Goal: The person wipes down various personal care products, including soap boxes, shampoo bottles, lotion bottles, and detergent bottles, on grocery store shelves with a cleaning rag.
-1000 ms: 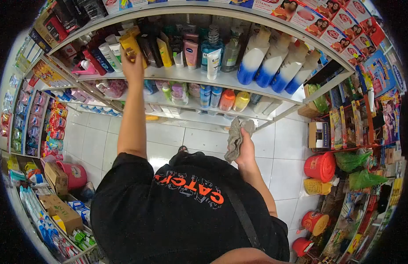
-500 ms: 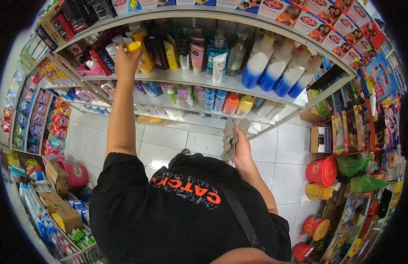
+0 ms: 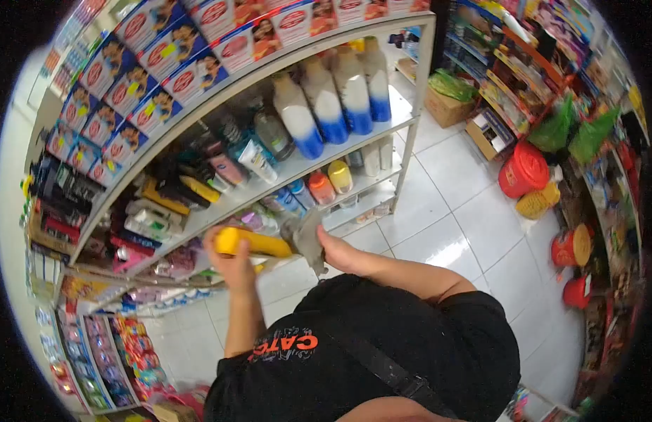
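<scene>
My left hand (image 3: 234, 264) is wrapped round a yellow bottle (image 3: 259, 243), held nearly level in front of the shelf. A grey cloth (image 3: 309, 241) hangs from my right hand (image 3: 334, 252), close to the far end of the bottle. Behind them on the upper shelf (image 3: 231, 200) are a white tube (image 3: 257, 161), a pink tube (image 3: 228, 169) and several white-and-blue bottles (image 3: 352, 91). An orange-red bottle (image 3: 321, 188) and a yellow-capped one (image 3: 340, 176) stand on the shelf below.
Red-and-white boxes (image 3: 238, 46) line the top of the rack. On the right, a red bucket (image 3: 523, 171), a yellow container (image 3: 538, 202) and an open carton (image 3: 489, 133) stand by other shelves. White floor tiles (image 3: 445, 184) lie between the shelves.
My left hand has taken the yellow bottle off the shelf and brought it towards the cloth in my right hand. The view has turned to the right.
</scene>
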Demonstrator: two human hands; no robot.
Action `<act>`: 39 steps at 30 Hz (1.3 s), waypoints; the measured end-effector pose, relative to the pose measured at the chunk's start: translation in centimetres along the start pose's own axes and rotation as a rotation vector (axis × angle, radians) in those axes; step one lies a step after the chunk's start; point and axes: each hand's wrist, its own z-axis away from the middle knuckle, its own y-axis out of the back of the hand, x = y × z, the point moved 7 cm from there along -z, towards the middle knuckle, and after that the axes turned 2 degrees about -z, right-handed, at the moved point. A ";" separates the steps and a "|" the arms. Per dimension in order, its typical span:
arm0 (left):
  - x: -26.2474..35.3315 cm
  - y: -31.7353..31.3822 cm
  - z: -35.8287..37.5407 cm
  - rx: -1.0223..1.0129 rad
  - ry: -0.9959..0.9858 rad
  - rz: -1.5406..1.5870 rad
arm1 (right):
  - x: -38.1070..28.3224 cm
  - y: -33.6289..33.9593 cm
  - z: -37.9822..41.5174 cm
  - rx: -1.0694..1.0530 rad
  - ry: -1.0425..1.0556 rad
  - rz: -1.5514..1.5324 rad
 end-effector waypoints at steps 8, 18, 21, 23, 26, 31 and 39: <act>-4.0 -8.7 3.6 -0.091 0.233 0.079 | -5.3 -0.9 3.1 -0.002 0.069 0.298; -2.7 -14.5 1.5 -0.221 0.299 0.242 | -7.0 0.2 6.6 -0.007 0.206 0.258; -6.4 -16.9 6.0 -0.338 0.244 -0.210 | -6.6 2.5 8.0 0.122 0.025 -0.259; -4.7 -18.5 7.6 -0.303 0.149 -0.285 | -7.7 3.4 8.8 0.231 0.096 -0.046; -5.3 -17.0 6.5 -0.121 0.235 -0.167 | -8.4 2.8 10.1 0.137 0.268 0.181; -2.2 -16.4 3.8 0.095 0.281 0.198 | -8.0 2.1 11.4 -0.031 0.220 0.192; -3.8 -21.6 9.7 -0.380 0.264 0.077 | -9.7 5.5 12.2 0.167 0.449 0.117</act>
